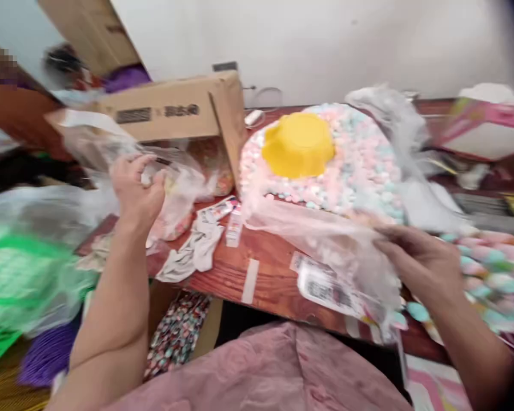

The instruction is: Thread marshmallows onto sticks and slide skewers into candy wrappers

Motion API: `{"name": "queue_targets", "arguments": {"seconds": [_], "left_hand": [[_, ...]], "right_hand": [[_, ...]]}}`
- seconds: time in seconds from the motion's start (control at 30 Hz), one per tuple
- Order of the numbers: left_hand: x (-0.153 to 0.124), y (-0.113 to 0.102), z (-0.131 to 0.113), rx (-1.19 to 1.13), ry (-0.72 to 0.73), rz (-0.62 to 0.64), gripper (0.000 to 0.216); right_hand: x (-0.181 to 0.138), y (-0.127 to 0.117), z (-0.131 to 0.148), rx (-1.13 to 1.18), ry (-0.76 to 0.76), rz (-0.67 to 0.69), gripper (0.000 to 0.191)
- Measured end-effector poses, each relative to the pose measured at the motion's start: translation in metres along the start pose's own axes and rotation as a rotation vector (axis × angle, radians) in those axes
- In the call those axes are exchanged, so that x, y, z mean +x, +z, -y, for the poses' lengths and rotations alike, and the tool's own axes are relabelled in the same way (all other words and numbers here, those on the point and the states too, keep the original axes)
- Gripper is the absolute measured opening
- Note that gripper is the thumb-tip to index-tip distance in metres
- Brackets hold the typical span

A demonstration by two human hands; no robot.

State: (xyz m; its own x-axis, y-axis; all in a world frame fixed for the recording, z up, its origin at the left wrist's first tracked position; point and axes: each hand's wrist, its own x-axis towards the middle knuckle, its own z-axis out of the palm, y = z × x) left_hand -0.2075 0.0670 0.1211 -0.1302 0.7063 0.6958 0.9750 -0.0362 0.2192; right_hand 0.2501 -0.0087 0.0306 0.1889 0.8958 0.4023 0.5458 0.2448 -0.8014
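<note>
My right hand point(428, 260) pinches the edge of a clear plastic bag point(338, 240), which stretches left across the table front. Behind this bag is a broad heap of small pastel pink, white and blue pieces point(364, 154). A yellow scalloped bowl point(300, 145) rests on the heap, seemingly upside down. On the left, my left hand point(139, 185) is raised beside crumpled clear plastic point(180, 171), its fingers curved with a gap to the thumb. Motion blurs both hands. Whether the left fingers touch the plastic is unclear.
A cardboard box point(167, 108) stands at the back left. White gloves point(195, 245) and a small packet point(233, 225) lie on the wooden table point(223, 282). Larger pastel pieces point(497, 268) are at right, a green basket point(21, 274) at left. Another person is far left.
</note>
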Motion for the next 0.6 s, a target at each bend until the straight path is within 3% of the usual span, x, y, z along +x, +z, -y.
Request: {"name": "queue_targets", "arguments": {"seconds": [0.03,0.07,0.13,0.17,0.27,0.33,0.4,0.43,0.53,0.6], "left_hand": [[-0.015,0.006,-0.022,-0.119,0.125,0.051,0.051],[-0.032,0.012,-0.047,-0.252,0.289,0.216,0.058],[-0.066,0.03,-0.097,-0.416,0.538,0.482,0.091],[-0.081,0.042,-0.119,-0.421,0.583,0.545,0.094],[-0.103,0.076,-0.161,-0.371,0.549,0.563,0.07],[-0.101,0.091,-0.167,-0.354,0.54,0.569,0.052],[-0.093,0.095,-0.162,-0.41,0.6,0.605,0.043],[-0.088,0.094,-0.158,-0.465,0.627,0.622,0.04],[-0.077,0.084,-0.147,-0.657,0.57,0.685,0.033],[-0.069,0.078,-0.144,-0.768,0.406,0.75,0.028]], "right_hand": [[0.001,0.0,-0.001,0.015,0.032,-0.013,0.019],[0.004,0.003,0.0,0.028,0.049,-0.012,0.021],[0.009,0.009,0.007,0.042,0.044,0.031,0.02],[0.011,0.011,0.011,0.071,0.019,0.085,0.021],[0.005,-0.003,0.021,0.14,-0.022,0.144,0.024],[-0.013,-0.027,0.019,0.081,0.012,0.015,0.024],[-0.043,-0.052,0.009,-0.094,0.056,-0.14,0.022],[-0.063,-0.061,0.003,-0.228,0.075,-0.157,0.022],[-0.122,-0.066,-0.013,-0.515,0.097,0.048,0.033],[-0.149,-0.053,-0.018,-0.587,0.104,0.158,0.044]]}}
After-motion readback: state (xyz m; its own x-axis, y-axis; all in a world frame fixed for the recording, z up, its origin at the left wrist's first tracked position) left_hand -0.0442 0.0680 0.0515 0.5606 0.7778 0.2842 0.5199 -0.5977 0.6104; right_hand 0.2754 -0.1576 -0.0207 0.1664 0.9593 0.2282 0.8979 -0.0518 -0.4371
